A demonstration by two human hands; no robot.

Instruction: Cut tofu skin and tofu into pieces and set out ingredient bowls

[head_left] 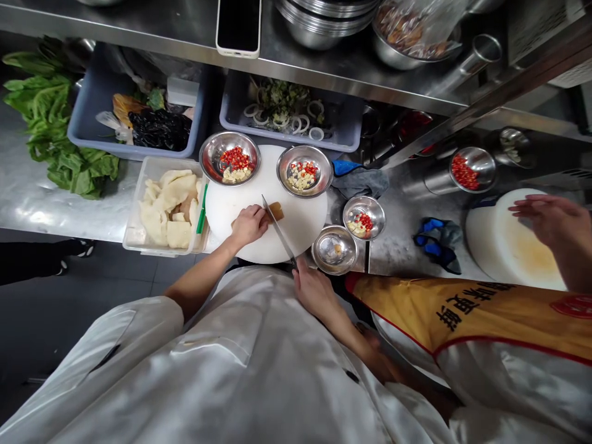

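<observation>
Steadily, we pin the brown piece [277, 211] to the white board [303, 225] with our left hand [250, 226], best kept curled, our right grip [314, 288] closed round the knife [280, 234].

A steel shelf [152, 24] spans the top from eleven to one o'clock, set higher than a long steel worktop [18, 191] that runs from nine o'clock across to three, its bare metal catching soft pale glare at nine. A metal beam [518, 81] slants through two o'clock. Towards eight o'clock, the floor [134, 271] is dark grey tile with thin joint lines, dimmer than the worktop
</observation>
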